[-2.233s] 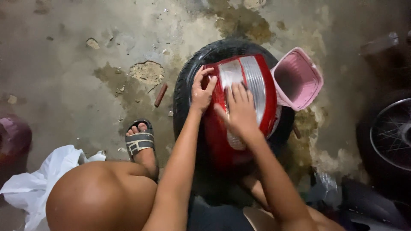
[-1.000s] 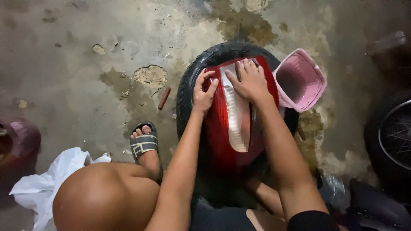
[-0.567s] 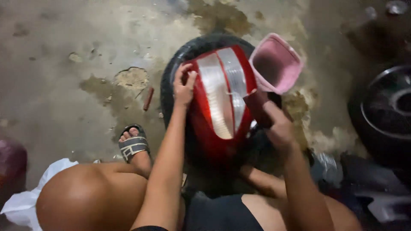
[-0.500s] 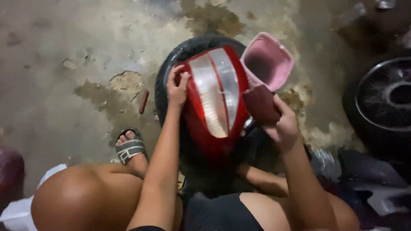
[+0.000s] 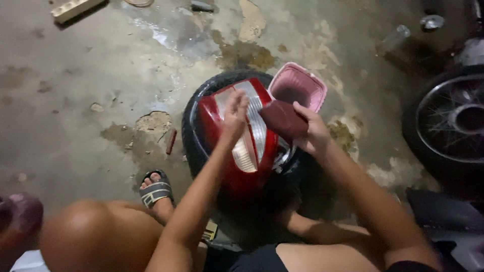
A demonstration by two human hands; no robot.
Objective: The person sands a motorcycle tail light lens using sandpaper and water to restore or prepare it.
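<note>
The red tail lamp lies on a tyre on the floor. The left hand steadies its lens, fingers together; the right hand grips a dark pad, apparently mid-polish. Next: press pad to lens.

Single head-worn camera, looking steeply down.
It sits close above the person's left hand and right hand, facing the stained concrete floor beyond the knees.
</note>
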